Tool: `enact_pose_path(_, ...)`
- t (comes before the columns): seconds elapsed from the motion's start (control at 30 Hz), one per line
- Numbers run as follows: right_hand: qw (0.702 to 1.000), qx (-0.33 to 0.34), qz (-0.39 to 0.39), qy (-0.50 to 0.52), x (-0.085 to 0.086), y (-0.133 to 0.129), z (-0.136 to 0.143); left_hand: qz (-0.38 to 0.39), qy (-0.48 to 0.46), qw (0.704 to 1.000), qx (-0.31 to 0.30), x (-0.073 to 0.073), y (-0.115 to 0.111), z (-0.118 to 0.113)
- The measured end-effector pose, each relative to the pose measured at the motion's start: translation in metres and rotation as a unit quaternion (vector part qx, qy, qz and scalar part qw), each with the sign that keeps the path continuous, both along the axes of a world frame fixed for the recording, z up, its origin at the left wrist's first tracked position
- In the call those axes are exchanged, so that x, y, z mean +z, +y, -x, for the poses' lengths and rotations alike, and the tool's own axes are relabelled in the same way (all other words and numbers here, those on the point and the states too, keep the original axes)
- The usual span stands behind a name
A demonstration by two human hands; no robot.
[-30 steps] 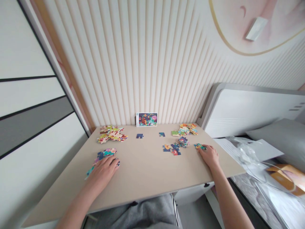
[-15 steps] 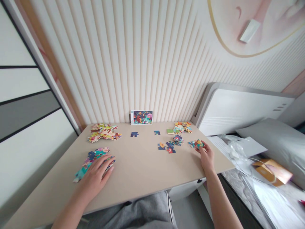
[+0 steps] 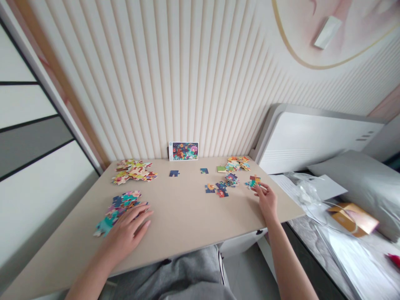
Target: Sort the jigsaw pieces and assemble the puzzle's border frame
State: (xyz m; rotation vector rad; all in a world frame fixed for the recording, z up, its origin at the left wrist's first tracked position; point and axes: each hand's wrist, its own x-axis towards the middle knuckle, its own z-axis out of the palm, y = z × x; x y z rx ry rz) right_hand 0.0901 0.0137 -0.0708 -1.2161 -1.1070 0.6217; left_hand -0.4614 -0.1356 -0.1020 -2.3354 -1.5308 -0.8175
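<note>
My left hand rests with fingers spread over the lower right part of a blue, teal and pink puzzle pile. On the right, my right hand has its fingertips at some teal and orange puzzle pieces; whether it grips one is unclear. Left of it are a small stack of dark pieces and several loose blue pieces. Single blue pieces lie farther back, one left and one right.
A picture card leans on the ribbed wall. Red and yellow pieces are heaped at the back left, orange and green ones at the back right. Beyond the table, a bed holds papers and an orange box.
The view has shifted slightly. My right hand has drawn back a little from the pieces at its fingertips, which show more fully. My left hand's fingers have spread somewhat over the pile.
</note>
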Motion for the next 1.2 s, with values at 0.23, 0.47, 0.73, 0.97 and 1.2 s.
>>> enact_pose_path(0.23, 0.999, 0.012, -0.016, -0.026, -0.004, 0.003, 0.002, 0.014, -0.002, 1.000, 0.007, -0.001, -0.001, 0.000)
enact_pose_path(0.47, 0.998, 0.046, -0.017, -0.030, -0.007, 0.004, 0.001, 0.012, -0.002, 1.000, 0.008, 0.001, -0.002, -0.001)
enact_pose_path(0.73, 0.997, 0.033, -0.032, -0.069, -0.015, 0.011, -0.004, 0.021, -0.012, 1.000, 0.013, 0.001, -0.002, -0.002)
enact_pose_path(0.97, 0.994, -0.006, -0.010, -0.109, -0.014, 0.010, -0.007, 0.026, -0.008, 1.000, 0.012, -0.001, -0.002, -0.001)
enact_pose_path(1.2, 0.990, -0.008, 0.013, -0.143, -0.012, 0.006, -0.006, 0.028, -0.004, 1.000, 0.014, -0.001, -0.002, -0.001)
